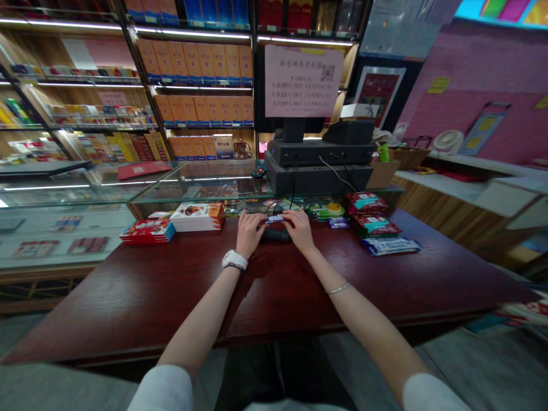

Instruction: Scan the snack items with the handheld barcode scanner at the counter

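Observation:
Both my hands reach across the dark red counter [180,291]. My left hand [249,231], with a white watch on the wrist, and my right hand [299,229], with a thin bracelet, hold the two ends of a small purple packet [274,219]. Their fingers are pinched on it. A dark flat object [274,234] lies on the counter just under the packet, between the hands.
A stack of red and white boxes [197,216] and red packs [148,231] lie to the left. Red and blue snack packs [373,224] sit to the right. Behind stands a cash register [319,157] with a paper notice [303,80], glass cases and stocked shelves.

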A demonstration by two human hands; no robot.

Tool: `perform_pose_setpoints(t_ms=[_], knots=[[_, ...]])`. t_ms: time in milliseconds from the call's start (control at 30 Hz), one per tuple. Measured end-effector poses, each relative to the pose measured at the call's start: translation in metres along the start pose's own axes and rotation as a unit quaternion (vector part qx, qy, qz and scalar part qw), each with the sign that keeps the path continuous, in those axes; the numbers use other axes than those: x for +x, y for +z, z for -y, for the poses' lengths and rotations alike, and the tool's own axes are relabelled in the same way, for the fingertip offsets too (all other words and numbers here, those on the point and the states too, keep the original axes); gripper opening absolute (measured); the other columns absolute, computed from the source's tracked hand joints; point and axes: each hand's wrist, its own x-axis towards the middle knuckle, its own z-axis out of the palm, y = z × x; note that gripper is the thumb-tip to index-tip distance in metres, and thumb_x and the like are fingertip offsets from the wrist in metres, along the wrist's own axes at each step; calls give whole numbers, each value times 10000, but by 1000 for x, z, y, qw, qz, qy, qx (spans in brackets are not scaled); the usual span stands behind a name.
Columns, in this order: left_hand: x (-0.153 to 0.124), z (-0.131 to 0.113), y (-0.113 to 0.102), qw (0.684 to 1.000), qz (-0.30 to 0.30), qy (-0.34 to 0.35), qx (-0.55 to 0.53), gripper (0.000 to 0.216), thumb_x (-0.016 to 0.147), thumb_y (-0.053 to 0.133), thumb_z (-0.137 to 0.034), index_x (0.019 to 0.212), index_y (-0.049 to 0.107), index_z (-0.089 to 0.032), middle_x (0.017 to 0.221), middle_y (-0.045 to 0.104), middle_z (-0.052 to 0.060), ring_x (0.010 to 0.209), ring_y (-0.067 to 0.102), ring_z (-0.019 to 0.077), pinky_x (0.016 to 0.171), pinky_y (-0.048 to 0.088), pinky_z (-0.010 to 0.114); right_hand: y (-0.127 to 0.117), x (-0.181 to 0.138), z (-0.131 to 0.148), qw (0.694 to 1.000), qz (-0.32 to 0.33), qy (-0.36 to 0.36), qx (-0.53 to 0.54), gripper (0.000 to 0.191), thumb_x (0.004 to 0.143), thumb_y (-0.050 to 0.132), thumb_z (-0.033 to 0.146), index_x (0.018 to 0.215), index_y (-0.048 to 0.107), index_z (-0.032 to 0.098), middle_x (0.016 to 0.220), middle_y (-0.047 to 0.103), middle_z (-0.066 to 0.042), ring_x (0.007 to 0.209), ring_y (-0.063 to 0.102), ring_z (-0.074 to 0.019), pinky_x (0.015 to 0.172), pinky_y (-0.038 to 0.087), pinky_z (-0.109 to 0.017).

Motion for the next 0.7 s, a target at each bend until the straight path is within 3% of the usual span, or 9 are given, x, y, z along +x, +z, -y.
perform_pose_setpoints(t_ms=[200, 500, 700], knots=[[0, 4, -2, 1000, -19, -7, -17, 113, 872, 656, -219, 967, 682, -272, 1041, 751, 16, 1027, 670, 209, 1201, 260, 509, -4, 0, -2, 1000, 10, -1, 4, 234, 952, 526, 282, 1142, 654, 234, 1229, 691, -82, 1160, 622, -237, 1114, 379, -495], [4, 24, -6, 983, -94, -138, -74, 116, 817, 714, -233, 929, 687, -239, 998, 765, 24, 949, 696, 220, 1173, 303, 516, 1, -3, -2, 997, 80, 10, 14, 376, 899, 578, 270, 1272, 595, 221, 1321, 625, -114, 1250, 559, -274, 1121, 373, -515], [2, 32, -12, 980, -101, -154, -81, 86, 837, 675, -246, 921, 660, -235, 1025, 755, 35, 1025, 680, 226, 1122, 374, 484, 7, -8, 2, 990, 143, 9, 1, 424, 892, 604, 302, 1310, 580, 234, 1361, 604, -114, 1289, 543, -278, 1149, 338, -546]])
